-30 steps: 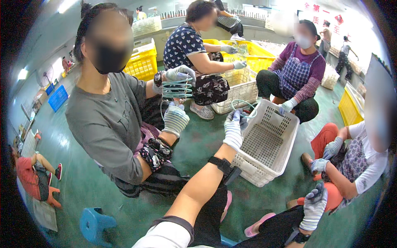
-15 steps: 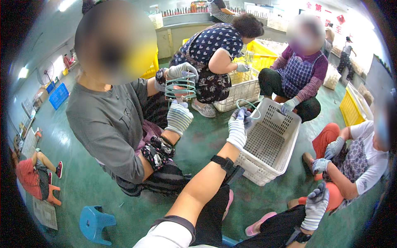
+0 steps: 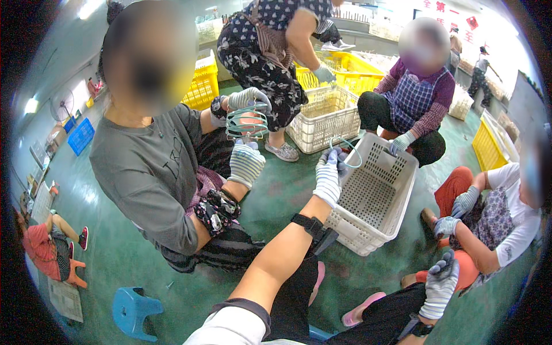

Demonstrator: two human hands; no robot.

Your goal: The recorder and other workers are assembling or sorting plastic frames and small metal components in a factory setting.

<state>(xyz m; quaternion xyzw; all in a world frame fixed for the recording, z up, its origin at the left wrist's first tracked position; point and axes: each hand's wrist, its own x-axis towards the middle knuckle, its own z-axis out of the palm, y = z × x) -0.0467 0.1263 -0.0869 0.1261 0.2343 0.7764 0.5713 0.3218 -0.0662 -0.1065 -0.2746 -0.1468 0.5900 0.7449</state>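
In a striped work glove, my left hand (image 3: 329, 174) reaches forward and pinches a pale green wire ring (image 3: 352, 145). The ring stands out from my fingertips, over the left rim of a white slatted plastic crate (image 3: 375, 230). Low on the right, my gloved right hand (image 3: 440, 287) is raised beside my knee, its fingers pointing up and loosely bent, with nothing visible in them. Facing me on the left, a co-worker in a grey shirt (image 3: 138, 178) holds a stack of similar wire rings (image 3: 247, 122) between two gloved hands.
A second white crate (image 3: 325, 123) and yellow crates (image 3: 202, 86) stand farther back, where one co-worker bends over. Another in a checked apron (image 3: 418, 95) squats at the crate's far end. A person in a white shirt (image 3: 509, 224) sits right. A blue stool (image 3: 135, 313) stands lower left.
The co-worker at the back has risen from a crouch into a bent stand and shifted left. My hands and the wire ring stay nearly in place.
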